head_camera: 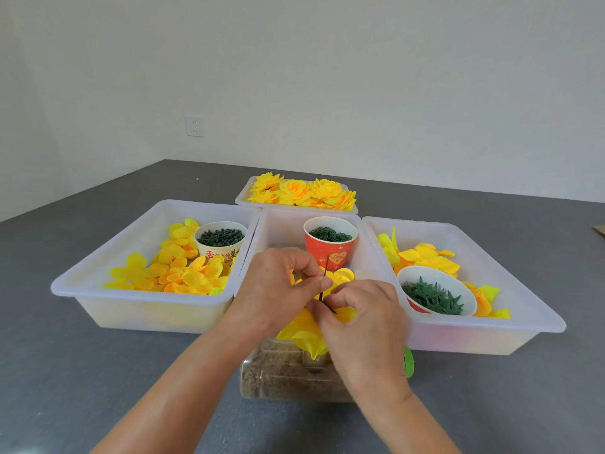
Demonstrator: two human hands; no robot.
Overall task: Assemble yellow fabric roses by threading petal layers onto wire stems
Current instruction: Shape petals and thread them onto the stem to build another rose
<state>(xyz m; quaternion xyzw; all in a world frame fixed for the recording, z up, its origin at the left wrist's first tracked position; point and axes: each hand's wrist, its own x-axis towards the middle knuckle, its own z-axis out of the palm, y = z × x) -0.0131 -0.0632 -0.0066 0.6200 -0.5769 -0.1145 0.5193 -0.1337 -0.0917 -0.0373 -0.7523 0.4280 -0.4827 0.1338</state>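
Over the middle tray (278, 221), the left hand (278, 290) pinches the wire stem (325, 280) upright while the right hand (363, 319) grips the yellow petal layer (304, 332) — best to keep the stem steady and slide the fabric's centre hole straight along it.

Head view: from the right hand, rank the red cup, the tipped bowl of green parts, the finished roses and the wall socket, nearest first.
From the right hand:
1. Bowl, just to its right in the right bin.
2. Red cup, just beyond it in the middle bin; nearly as close as the bowl.
3. Finished roses, in the far tray.
4. Wall socket, far left on the wall.
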